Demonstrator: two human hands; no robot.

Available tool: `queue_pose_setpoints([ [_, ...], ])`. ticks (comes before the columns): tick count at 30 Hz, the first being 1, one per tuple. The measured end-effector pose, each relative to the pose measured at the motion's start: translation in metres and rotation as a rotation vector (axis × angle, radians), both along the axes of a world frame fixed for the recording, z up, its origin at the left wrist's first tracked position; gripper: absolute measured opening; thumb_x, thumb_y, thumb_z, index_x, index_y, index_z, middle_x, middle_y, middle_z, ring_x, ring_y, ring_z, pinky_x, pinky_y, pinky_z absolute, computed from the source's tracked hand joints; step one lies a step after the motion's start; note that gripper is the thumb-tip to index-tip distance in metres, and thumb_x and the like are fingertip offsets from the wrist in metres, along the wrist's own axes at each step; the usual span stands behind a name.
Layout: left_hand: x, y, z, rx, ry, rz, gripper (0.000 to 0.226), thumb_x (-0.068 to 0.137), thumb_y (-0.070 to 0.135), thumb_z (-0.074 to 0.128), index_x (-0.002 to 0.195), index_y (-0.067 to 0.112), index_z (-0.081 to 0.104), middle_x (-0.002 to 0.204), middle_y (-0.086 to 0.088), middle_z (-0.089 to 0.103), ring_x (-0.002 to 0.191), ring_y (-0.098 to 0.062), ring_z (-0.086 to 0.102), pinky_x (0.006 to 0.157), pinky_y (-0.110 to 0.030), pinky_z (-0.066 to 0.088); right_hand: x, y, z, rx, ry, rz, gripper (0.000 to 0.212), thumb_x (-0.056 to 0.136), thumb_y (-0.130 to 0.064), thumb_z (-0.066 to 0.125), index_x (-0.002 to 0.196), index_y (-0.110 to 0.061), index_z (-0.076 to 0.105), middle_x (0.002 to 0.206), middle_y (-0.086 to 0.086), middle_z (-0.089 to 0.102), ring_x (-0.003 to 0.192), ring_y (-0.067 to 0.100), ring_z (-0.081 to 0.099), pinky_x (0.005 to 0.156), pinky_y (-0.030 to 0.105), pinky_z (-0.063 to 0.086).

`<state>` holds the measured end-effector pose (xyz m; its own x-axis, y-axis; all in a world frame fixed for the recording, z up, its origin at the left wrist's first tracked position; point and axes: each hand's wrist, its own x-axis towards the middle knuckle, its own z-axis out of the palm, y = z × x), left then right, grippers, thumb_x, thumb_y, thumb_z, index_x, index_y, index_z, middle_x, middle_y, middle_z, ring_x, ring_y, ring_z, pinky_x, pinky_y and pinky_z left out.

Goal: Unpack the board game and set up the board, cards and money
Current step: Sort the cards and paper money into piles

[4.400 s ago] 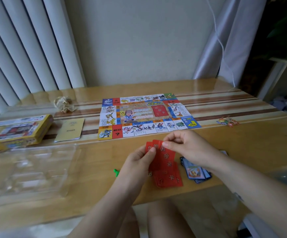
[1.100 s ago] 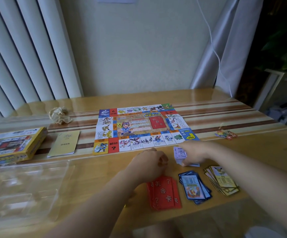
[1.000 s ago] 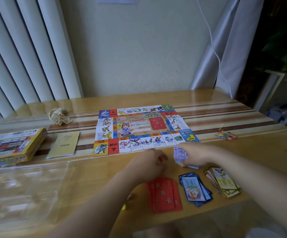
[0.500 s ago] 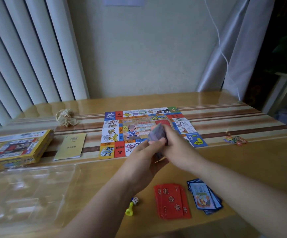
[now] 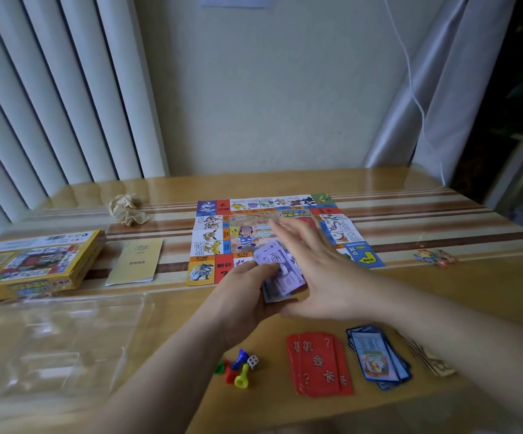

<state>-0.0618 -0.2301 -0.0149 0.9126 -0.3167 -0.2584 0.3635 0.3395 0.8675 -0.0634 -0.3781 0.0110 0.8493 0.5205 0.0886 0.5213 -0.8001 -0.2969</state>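
Observation:
The colourful game board [image 5: 219,239] lies flat in the middle of the table. Just in front of it my left hand [image 5: 244,296] grips a stack of purple play money [image 5: 277,270] from below. My right hand [image 5: 319,274] is against the stack's right side with its fingers spread straight over the board. Near the table's front edge lie a red card pile [image 5: 318,363], a blue card pile [image 5: 377,357] and a yellowish card pile [image 5: 427,358]. Several coloured pawns [image 5: 235,369] and a white die [image 5: 253,361] sit left of the red cards.
A yellow game box [image 5: 31,264] sits at the far left, a clear plastic tray [image 5: 50,343] in front of it. A yellow booklet [image 5: 136,261] and crumpled paper [image 5: 127,209] lie left of the board. Small coloured tokens [image 5: 435,257] rest at the right.
My right hand picked the purple money up from the table and both hands brought it together above the board's near edge. My right fingers have now opened and spread.

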Motion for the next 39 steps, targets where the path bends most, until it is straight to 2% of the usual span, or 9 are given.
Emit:
queue_pose_setpoints([
  [3,-0.004,-0.001,0.002,0.064,-0.034,-0.069,0.016,0.096,0.008,0.047,0.105,0.0,0.058,0.093,-0.016,0.069,0.075,-0.021,0.069,0.059,-0.03,0.057,0.001,0.0,0.007,-0.13,-0.05,0.104,0.114,0.075,-0.047,0.074,0.149,-0.032,-0.012,0.152,-0.018,-0.013,0.142,0.007,0.002,0.109,0.024,0.02],
  [7,-0.007,-0.001,0.005,0.018,-0.03,-0.11,0.017,0.095,0.008,0.046,0.1,0.001,0.061,0.09,-0.013,0.072,0.078,-0.02,0.07,0.063,-0.032,0.058,0.004,0.003,0.006,-0.071,0.028,0.117,0.095,0.082,-0.044,0.068,0.15,-0.036,0.001,0.15,-0.01,0.02,0.137,0.008,0.023,0.102,0.021,0.026],
  [10,-0.006,0.003,0.002,-0.064,0.028,-0.167,0.021,0.087,0.014,0.051,0.1,0.004,0.064,0.099,-0.014,0.071,0.086,-0.02,0.069,0.074,-0.033,0.055,0.004,0.001,0.003,-0.064,-0.024,0.132,0.084,0.083,-0.042,0.067,0.148,-0.039,0.013,0.145,-0.013,0.027,0.132,0.008,0.032,0.101,0.023,0.032],
  [13,-0.009,0.003,0.004,-0.147,0.087,-0.219,0.025,0.075,0.02,0.054,0.092,0.007,0.067,0.09,-0.011,0.071,0.075,-0.019,0.068,0.065,-0.028,0.052,0.003,0.002,0.003,-0.035,-0.047,0.138,0.079,0.081,-0.043,0.069,0.145,-0.038,0.024,0.139,-0.014,0.034,0.128,0.007,0.036,0.099,0.024,0.035],
  [18,-0.011,-0.005,0.005,-0.125,0.09,-0.168,0.021,0.09,0.007,0.04,0.084,0.005,0.06,0.073,-0.011,0.066,0.066,-0.018,0.066,0.056,-0.026,0.053,-0.004,0.006,0.003,0.003,-0.025,0.163,0.091,0.075,-0.044,0.074,0.147,-0.037,0.019,0.143,-0.011,0.035,0.132,0.006,0.032,0.108,0.025,0.031],
  [27,-0.009,-0.01,-0.001,-0.082,0.103,-0.086,0.021,0.09,0.005,0.044,0.074,0.011,0.056,0.061,-0.003,0.054,0.056,-0.01,0.051,0.05,-0.021,0.041,-0.005,0.01,0.001,0.056,-0.075,0.134,0.071,0.075,-0.033,0.073,0.136,-0.041,0.038,0.126,-0.012,0.047,0.117,0.01,0.046,0.095,0.034,0.043],
  [32,-0.009,0.0,0.003,-0.239,0.133,-0.23,0.011,0.076,0.012,0.059,0.086,0.01,0.063,0.086,-0.006,0.061,0.082,-0.015,0.057,0.074,-0.028,0.046,0.001,0.005,0.003,0.204,-0.056,0.123,0.046,0.069,-0.027,0.078,0.112,-0.027,0.06,0.108,-0.012,0.057,0.101,0.006,0.054,0.087,0.032,0.046],
  [36,-0.009,0.006,-0.001,-0.32,0.103,-0.309,0.034,0.078,0.017,0.062,0.109,0.004,0.056,0.11,-0.013,0.056,0.096,-0.02,0.065,0.081,-0.031,0.053,0.002,-0.001,0.004,0.279,0.002,0.17,0.05,0.068,-0.023,0.082,0.113,-0.024,0.063,0.112,-0.01,0.06,0.106,-0.001,0.052,0.091,0.017,0.042],
  [39,-0.011,0.007,-0.002,-0.323,0.039,-0.397,0.043,0.077,0.018,0.068,0.112,-0.001,0.053,0.107,-0.016,0.061,0.098,-0.024,0.066,0.082,-0.032,0.053,-0.004,-0.003,0.002,0.254,0.01,0.173,0.062,0.067,-0.028,0.084,0.123,-0.025,0.058,0.118,-0.013,0.057,0.111,-0.005,0.048,0.092,0.007,0.036],
])
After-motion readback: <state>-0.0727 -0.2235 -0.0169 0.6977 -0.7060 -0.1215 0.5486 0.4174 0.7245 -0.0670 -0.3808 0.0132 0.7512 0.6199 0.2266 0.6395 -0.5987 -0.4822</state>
